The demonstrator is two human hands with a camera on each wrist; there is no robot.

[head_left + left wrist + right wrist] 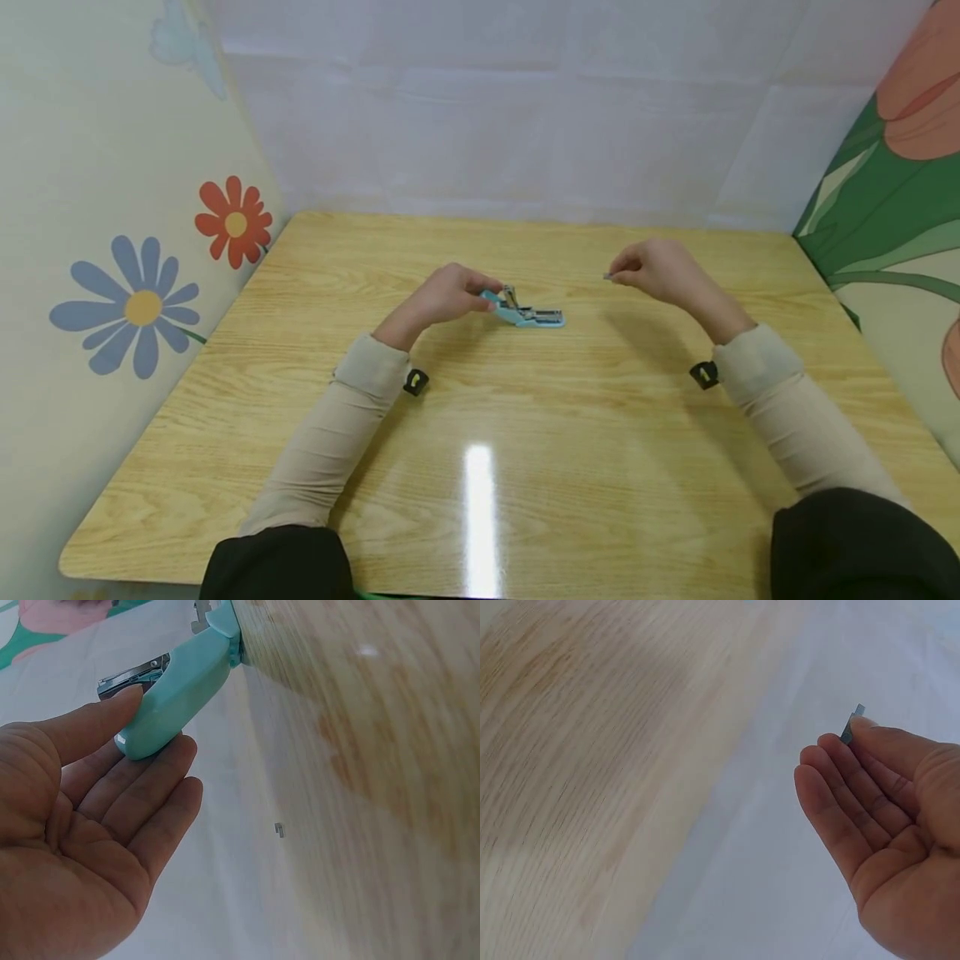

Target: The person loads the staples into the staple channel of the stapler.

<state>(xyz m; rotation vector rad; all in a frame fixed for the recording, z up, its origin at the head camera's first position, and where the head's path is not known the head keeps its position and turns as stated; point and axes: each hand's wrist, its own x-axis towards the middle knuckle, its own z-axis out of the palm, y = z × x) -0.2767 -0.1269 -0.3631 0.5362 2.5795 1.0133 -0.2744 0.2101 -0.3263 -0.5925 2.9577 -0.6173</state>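
A light-blue stapler (540,322) lies swung wide open near the middle of the table, its metal inner parts showing. My left hand (453,293) grips its raised end, thumb on one side and fingers beneath; in the left wrist view that rounded teal end (184,686) tilts up off the wood. To the right and apart from it, my right hand (660,268) is held above the table. Between thumb and index fingertip it pinches a short grey strip of staples (857,714), partly covered by the thumb.
The wooden table (570,467) reaches back to a white cloth backdrop (480,125). A tiny grey metallic piece (279,830) lies on the wood in the left wrist view. Painted walls (112,433) stand at both sides.
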